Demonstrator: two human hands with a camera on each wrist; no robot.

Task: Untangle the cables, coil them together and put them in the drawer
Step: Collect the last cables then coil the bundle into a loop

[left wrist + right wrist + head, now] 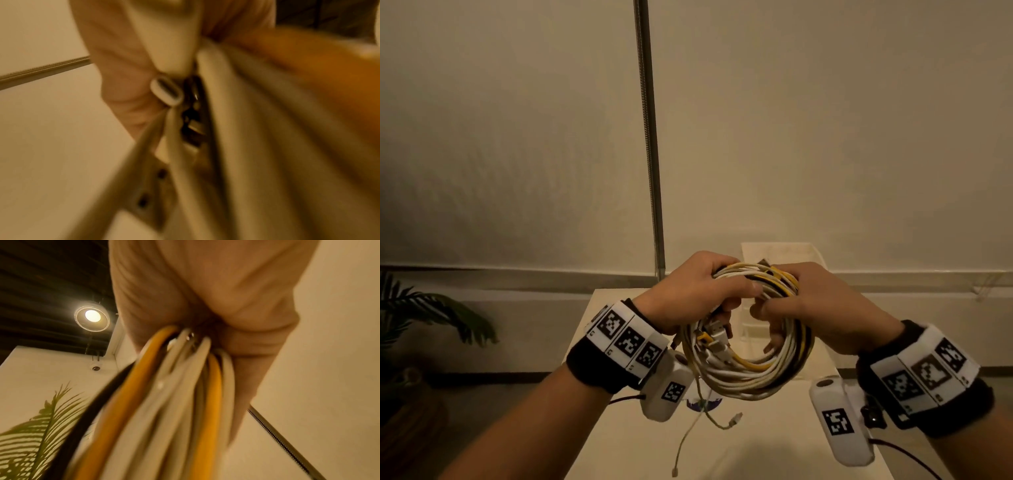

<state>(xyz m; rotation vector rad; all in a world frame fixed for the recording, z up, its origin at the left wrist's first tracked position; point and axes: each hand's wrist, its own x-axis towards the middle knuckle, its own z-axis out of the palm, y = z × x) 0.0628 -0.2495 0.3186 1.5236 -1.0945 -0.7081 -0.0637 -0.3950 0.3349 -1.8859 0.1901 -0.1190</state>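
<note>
A round coil of white, yellow and black cables [753, 370] hangs in the air above the white table [774, 442]. My left hand [698, 291] grips the coil's top left, thumb over the strands. My right hand [815, 305] grips its top right, fingers threaded through the ring. Several plug ends [717, 337] bunch inside the coil under the left hand. Two thin loose ends [700, 419] dangle below the coil toward the table. The left wrist view shows blurred white strands [236, 146] and a connector [166, 91] against my palm. Yellow and white strands [185, 394] run out of my right fist [216, 305].
A white box [780, 253], likely the drawer unit, stands behind my hands at the table's far end. A metal pole [650, 137] rises behind it. A potted palm [424, 315] sits on the floor at left. Wrist camera cords trail off both forearms.
</note>
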